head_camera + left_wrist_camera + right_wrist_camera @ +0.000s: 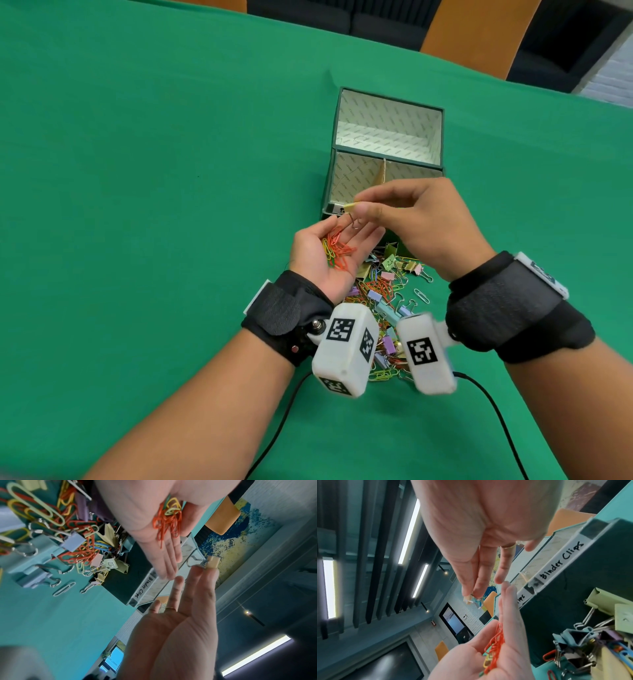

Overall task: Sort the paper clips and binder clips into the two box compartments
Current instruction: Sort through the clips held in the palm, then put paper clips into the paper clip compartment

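Small yellow binder clip (350, 207) was pinched betw thumb and fingertips of right hand (421, 222), wire handles hanging down, held just above the fingers of the left hand (329, 255) and in front of the box (390, 102). Left hand lay palm up, fingers nearly straight, carrying a bunch of paper clips (337, 250), mostly orange w/ a few yellow; not closed round them.

Progress, my read: early. Front of box is split by a cardboard divider (382, 173); what shows of both sections looked empty, bottoms partly hidden by the hands. Label on the front rim (143, 590) read "Binder Clips"; the other label was mostly hidden. Bulk of the work left: a mixed pile (383, 294) of pastel binder clips and coloured paper clips sat on the green table (137, 171) below and behind the grip, against the box front.

In the way: nothing solid betw grip and box. Wrist cameras and their cables hung over the near pile. Clips in the pile looked tangled, so single picks may drag neighbours.
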Available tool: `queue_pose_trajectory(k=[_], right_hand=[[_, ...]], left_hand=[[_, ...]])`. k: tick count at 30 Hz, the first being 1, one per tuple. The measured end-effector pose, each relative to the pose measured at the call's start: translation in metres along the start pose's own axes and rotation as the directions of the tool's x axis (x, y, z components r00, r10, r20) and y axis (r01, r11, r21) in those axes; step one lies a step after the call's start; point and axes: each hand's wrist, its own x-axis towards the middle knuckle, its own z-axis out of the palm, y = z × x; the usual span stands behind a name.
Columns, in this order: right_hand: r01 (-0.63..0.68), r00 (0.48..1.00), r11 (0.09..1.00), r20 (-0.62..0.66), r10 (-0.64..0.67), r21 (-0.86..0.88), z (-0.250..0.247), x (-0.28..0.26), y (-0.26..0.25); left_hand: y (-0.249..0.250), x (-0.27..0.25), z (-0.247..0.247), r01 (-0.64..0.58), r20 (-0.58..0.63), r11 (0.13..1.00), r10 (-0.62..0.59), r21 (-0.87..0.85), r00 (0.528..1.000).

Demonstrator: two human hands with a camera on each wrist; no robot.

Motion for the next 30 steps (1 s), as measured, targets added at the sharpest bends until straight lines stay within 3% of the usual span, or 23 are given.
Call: queue_pose_trajectory(k=[7, 10, 12, 14, 16, 19, 21, 25, 30], right_hand=[[-0.018, 0.965, 0.999, -0.26, 0.006, -0.046, -0.029, 0.015, 0.013], [-0.098, 0.93, 0.971, -0.368, 0.011, -0.219, -0.038, 0.023, 0.028], [-0.17, 0.93, 0.923, -0.366, 0.034, -0.346, -0.039, 0.024, 0.033], [-0.249, 0.942, 0.83, -0.323, 0.088, -0.499, -0.038, 0.02, 0.034], [-0.224, 0.955, 0.791, -0.29, 0.062, -0.569, -0.034, 0.015, 0.03], [-0.01, 0.98, 0.852, -0.173, -0.096, -0.524, -0.025, 0.008, 0.016], [0.138, 0.986, 0.832, -0.006, -0.167, -0.537, -0.015, 0.004, 0.006], [0.341, 0.935, 0.714, 0.299, -0.191, -0.611, 0.003, 0.005, -0.001], [0.489, 0.863, 0.546, 0.468, -0.189, -0.68, 0.016, 0.011, -0.004]], left_hand=[[0.001, -0.002, 0.001, 0.01, 0.012, 1.0, -0.01, 0.016, 1.0], [0.002, -0.003, 0.001, 0.011, 0.024, 1.0, -0.012, 0.019, 1.0], [0.002, -0.003, 0.001, 0.009, 0.027, 1.0, -0.009, 0.021, 1.0], [0.003, -0.004, 0.002, 0.002, 0.027, 1.0, -0.003, 0.03, 1.0], [0.003, -0.004, 0.002, 0.0, 0.021, 0.999, -0.001, 0.039, 1.0], [0.003, -0.005, 0.004, -0.014, 0.004, 0.999, 0.014, 0.049, 1.0], [0.002, -0.006, 0.005, -0.027, -0.01, 0.998, 0.028, 0.055, 1.0], [0.001, -0.008, 0.007, -0.026, -0.031, 0.999, 0.027, 0.044, 0.999], [-0.001, -0.012, 0.012, -0.034, -0.127, 0.999, 0.039, 0.04, 0.991]])
